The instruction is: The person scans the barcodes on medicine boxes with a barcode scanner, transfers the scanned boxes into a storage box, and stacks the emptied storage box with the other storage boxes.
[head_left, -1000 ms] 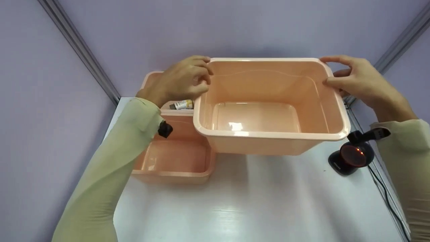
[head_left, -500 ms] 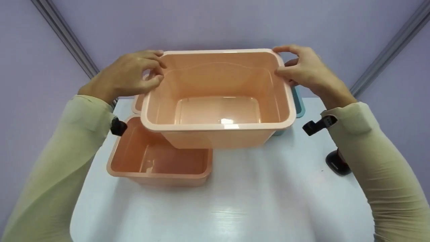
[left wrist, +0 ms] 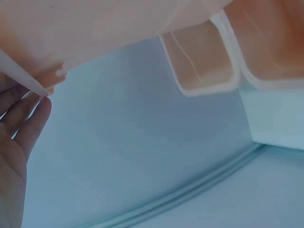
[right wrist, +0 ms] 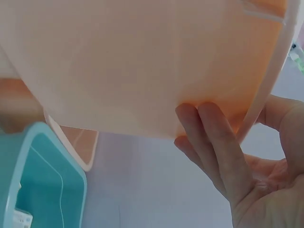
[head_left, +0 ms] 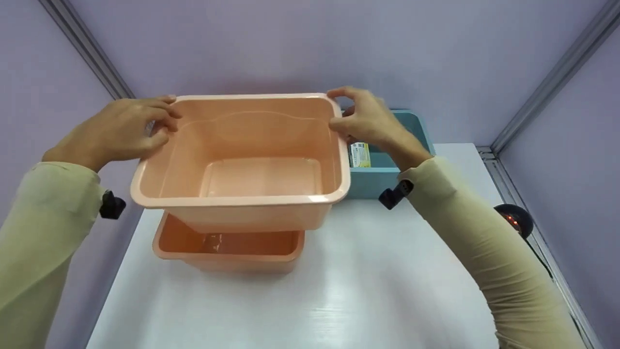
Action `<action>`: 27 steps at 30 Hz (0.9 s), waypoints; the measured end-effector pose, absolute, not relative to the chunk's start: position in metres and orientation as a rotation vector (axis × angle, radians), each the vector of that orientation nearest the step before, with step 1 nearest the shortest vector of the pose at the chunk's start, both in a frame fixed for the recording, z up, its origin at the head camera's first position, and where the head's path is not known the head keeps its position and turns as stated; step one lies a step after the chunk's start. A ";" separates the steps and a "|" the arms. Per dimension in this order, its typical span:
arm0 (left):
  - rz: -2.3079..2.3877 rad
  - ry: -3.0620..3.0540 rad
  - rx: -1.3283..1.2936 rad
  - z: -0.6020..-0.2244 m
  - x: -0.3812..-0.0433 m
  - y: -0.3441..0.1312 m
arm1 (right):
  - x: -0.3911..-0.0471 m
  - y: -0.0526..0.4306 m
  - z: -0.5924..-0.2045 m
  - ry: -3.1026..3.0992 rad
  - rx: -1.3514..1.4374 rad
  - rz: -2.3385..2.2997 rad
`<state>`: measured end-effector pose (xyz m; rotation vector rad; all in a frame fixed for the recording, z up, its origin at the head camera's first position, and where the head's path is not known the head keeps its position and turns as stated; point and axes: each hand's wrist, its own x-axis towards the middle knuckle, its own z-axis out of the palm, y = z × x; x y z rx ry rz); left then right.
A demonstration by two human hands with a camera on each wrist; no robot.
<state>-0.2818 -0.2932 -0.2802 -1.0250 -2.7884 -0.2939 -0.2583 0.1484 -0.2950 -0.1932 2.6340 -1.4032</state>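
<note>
A peach plastic bin [head_left: 261, 177] with nothing inside hangs above the table, held up between my two hands. My left hand [head_left: 128, 126] grips the rim at its left end; in the left wrist view the fingers [left wrist: 35, 121] pinch that rim. My right hand [head_left: 365, 116] holds the opposite end, and the right wrist view shows its fingers [right wrist: 216, 137] spread against the outer wall with the thumb over the rim. Beneath it, a second peach bin [head_left: 232, 259] stands on the table, partly covered in the head view.
Behind my right wrist stands a teal bin [head_left: 373, 184] with a small white-and-yellow box [head_left: 359, 155] in it. Another peach bin [left wrist: 204, 57] shows at the back in the left wrist view. A black scanner-like device [head_left: 516, 218] with red lights sits on the white table [head_left: 387, 271] at right.
Both hands have carried the peach bin leftward, over the bins on the left. The teal bin and its box, hidden a second ago, have come into sight on the right.
</note>
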 end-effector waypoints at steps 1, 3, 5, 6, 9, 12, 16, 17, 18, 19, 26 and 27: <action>-0.282 -2.801 -1.012 -0.282 -0.281 -0.298 | -0.258 0.143 -0.298 2.631 -0.205 -1.406; -0.272 -2.826 -0.981 -0.286 -0.280 -0.307 | -0.258 0.134 -0.305 2.623 -0.223 -1.413; -0.267 -2.851 -0.955 -0.291 -0.279 -0.315 | -0.257 0.125 -0.312 2.619 -0.240 -1.412; -0.256 -2.863 -0.945 -0.295 -0.279 -0.319 | -0.257 0.120 -0.315 2.619 -0.240 -1.403; -0.226 -2.901 -0.935 -0.306 -0.278 -0.329 | -0.256 0.109 -0.324 2.625 -0.229 -1.372; -0.197 -2.908 -0.952 -0.318 -0.279 -0.336 | -0.255 0.100 -0.329 2.656 -0.207 -1.340; -0.165 -2.895 -0.957 -0.323 -0.278 -0.348 | -0.256 0.089 -0.334 2.695 -0.257 -1.342; -0.156 -2.891 -0.954 -0.323 -0.278 -0.351 | -0.256 0.086 -0.336 2.702 -0.276 -1.343; -0.146 -2.892 -0.950 -0.323 -0.279 -0.353 | -0.256 0.084 -0.338 2.707 -0.294 -1.345; -0.140 -2.894 -0.949 -0.324 -0.279 -0.355 | -0.256 0.082 -0.340 2.710 -0.310 -1.346; -0.116 -2.937 -0.957 -0.348 -0.277 -0.356 | -0.254 0.077 -0.365 2.714 -0.324 -1.338; -0.110 -2.933 -0.970 -0.353 -0.276 -0.357 | -0.253 0.076 -0.370 2.713 -0.330 -1.333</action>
